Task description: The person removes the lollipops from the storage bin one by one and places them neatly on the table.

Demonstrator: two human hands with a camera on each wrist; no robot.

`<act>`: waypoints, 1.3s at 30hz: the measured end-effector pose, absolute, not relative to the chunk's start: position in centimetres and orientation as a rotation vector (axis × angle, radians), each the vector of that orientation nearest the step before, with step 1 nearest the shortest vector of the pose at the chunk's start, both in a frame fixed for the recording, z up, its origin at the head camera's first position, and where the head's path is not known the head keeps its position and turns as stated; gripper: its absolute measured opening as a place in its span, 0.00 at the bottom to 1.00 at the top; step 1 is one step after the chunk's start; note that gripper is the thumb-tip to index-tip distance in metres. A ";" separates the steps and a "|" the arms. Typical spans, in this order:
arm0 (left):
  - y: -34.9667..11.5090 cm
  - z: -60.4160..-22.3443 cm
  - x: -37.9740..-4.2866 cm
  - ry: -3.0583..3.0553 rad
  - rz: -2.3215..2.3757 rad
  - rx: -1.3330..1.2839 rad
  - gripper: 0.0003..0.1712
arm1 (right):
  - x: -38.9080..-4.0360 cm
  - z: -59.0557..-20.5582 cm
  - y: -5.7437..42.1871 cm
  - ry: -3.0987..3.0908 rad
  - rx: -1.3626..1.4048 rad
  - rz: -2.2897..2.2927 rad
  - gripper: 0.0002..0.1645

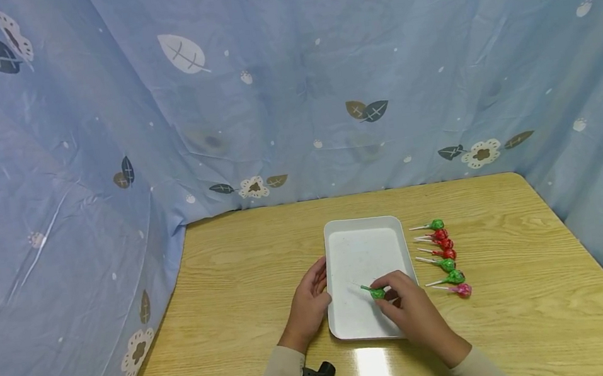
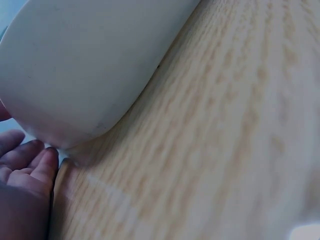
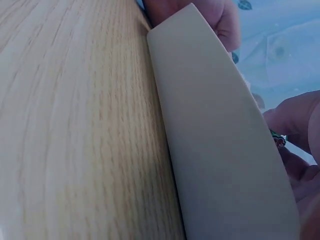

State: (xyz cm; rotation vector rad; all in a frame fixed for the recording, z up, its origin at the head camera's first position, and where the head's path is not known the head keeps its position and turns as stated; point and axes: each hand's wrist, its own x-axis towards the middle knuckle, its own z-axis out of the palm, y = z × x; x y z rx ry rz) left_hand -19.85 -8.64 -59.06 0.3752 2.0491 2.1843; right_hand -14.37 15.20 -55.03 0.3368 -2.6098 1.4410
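Observation:
My right hand point(image 1: 409, 310) pinches a green-wrapped lollipop point(image 1: 377, 293) by its candy head over the lower part of a white tray point(image 1: 366, 243). The lollipop's stick points to the upper left. In the right wrist view, a bit of the green wrapper point(image 3: 278, 138) shows between thumb and fingers beyond the tray wall point(image 3: 220, 125). At the tray's left side rests my left hand point(image 1: 307, 308), its fingers along the outer wall and its thumb by the rim. The left wrist view shows those fingers point(image 2: 30, 162) against the tray's outside point(image 2: 95, 65).
Right of the tray lies a column of several lollipops with sticks pointing left: green point(image 1: 436, 224), red point(image 1: 446, 244) and a pink one point(image 1: 463, 290) nearest me. The wooden table point(image 1: 523, 311) meets a blue patterned curtain point(image 1: 294, 87) at its back and sides.

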 end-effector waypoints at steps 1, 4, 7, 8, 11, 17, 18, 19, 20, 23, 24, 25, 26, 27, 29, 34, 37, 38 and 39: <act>-8.6 -59.1 -19.9 2.046 2.187 0.375 0.48 | -14.3 -55.0 15.3 -2.599 0.342 1.445 0.19; -8.6 -59.0 -19.8 2.045 2.188 0.378 0.48 | -14.3 -55.0 15.4 -2.562 0.366 1.439 0.21; -8.6 -59.0 -19.8 2.048 2.185 0.376 0.48 | -14.3 -55.0 15.5 -2.525 0.391 1.433 0.21; -8.6 -59.0 -19.9 2.052 2.182 0.375 0.48 | -14.3 -55.0 15.6 -2.512 0.395 1.432 0.21; -8.6 -59.0 -19.9 2.055 2.180 0.376 0.48 | -14.3 -54.9 15.8 -2.476 0.399 1.430 0.21; -8.6 -59.0 -19.9 2.045 2.187 0.391 0.47 | -14.4 -54.6 16.3 -2.444 0.370 1.434 0.19; -8.6 -59.0 -19.9 2.045 2.186 0.391 0.47 | -14.4 -54.5 16.4 -2.443 0.360 1.442 0.19; -8.6 -59.0 -19.9 2.046 2.184 0.389 0.47 | -14.4 -54.4 16.5 -2.445 0.349 1.449 0.19; -8.6 -59.0 -19.9 2.049 2.182 0.387 0.47 | -14.4 -54.4 16.7 -2.445 0.339 1.457 0.18; -8.7 -59.0 -19.9 2.053 2.175 0.383 0.47 | -14.4 -54.3 17.1 -2.444 0.310 1.483 0.18; -8.7 -59.0 -19.9 2.053 2.174 0.384 0.47 | -14.3 -54.3 17.3 -2.444 0.302 1.490 0.18; -8.7 -59.0 -19.9 2.054 2.173 0.385 0.47 | -14.3 -54.2 17.5 -2.444 0.297 1.495 0.18; -8.7 -59.0 -19.9 2.052 2.174 0.387 0.47 | -14.3 -54.2 17.6 -2.440 0.292 1.503 0.17; -8.7 -59.0 -19.8 2.052 2.173 0.388 0.47 | -14.2 -54.1 17.8 -2.438 0.287 1.511 0.17; -8.7 -59.0 -19.8 2.049 2.174 0.390 0.47 | -14.1 -54.0 18.1 -2.427 0.279 1.529 0.17; -8.7 -59.0 -19.8 2.042 2.180 0.389 0.47 | -13.8 -53.9 18.9 -2.399 0.240 1.556 0.16; -8.7 -59.0 -19.9 2.032 2.187 0.392 0.47 | -13.7 -53.9 19.4 -2.405 0.205 1.552 0.16; -8.7 -59.0 -19.8 2.030 2.188 0.390 0.47 | -13.7 -53.9 19.5 -2.408 0.196 1.547 0.16; -8.7 -59.0 -19.8 2.028 2.190 0.389 0.47 | -13.7 -53.9 19.7 -2.411 0.192 1.539 0.16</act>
